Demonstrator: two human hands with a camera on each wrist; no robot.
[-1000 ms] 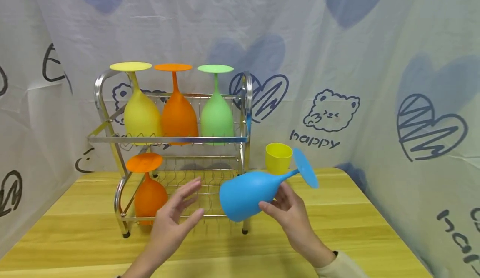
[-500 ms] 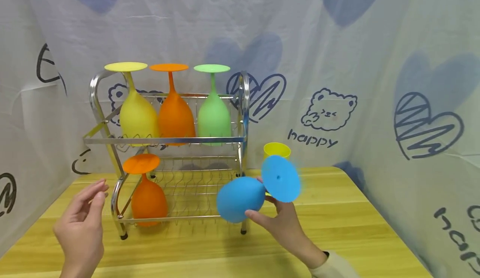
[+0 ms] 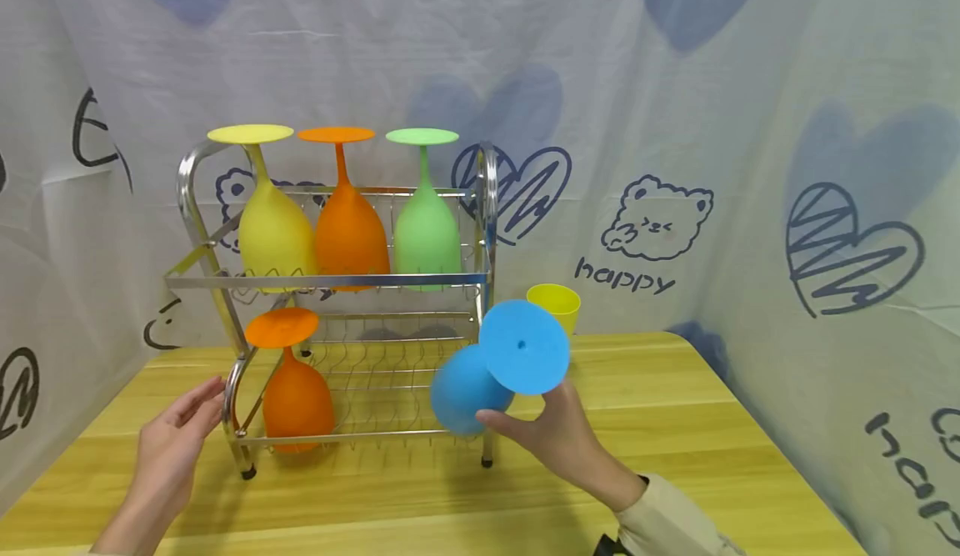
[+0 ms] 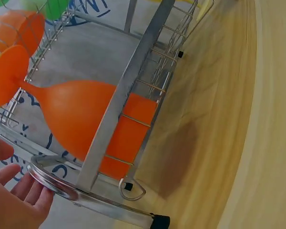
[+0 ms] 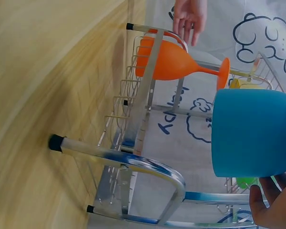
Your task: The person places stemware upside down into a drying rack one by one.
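Note:
My right hand (image 3: 566, 443) grips a blue plastic goblet (image 3: 459, 393) around its bowl, thumb in front. The goblet tilts with its foot toward the head camera, and its mouth faces the lower tier's right end. In the right wrist view the blue bowl (image 5: 252, 133) hides part of the rack behind it. My left hand (image 3: 171, 435) is at the left side of a chrome two-tier dish rack (image 3: 330, 280), relaxed fingertips (image 4: 40, 198) right at its curved tube. Upside down at the lower tier's left end stands an orange goblet (image 3: 297, 398).
On the upper tier, upside-down yellow (image 3: 276, 239), orange (image 3: 352, 239) and green (image 3: 427, 239) goblets stand in a row. Behind the blue goblet's foot, a yellow cup (image 3: 561, 302) sits on the wooden table (image 3: 675, 431). A printed curtain (image 3: 750, 247) encloses the back and sides.
My left hand has swung left from in front of the rack to its left side tube. The blue goblet has turned in my right hand, its foot coming round toward the head camera.

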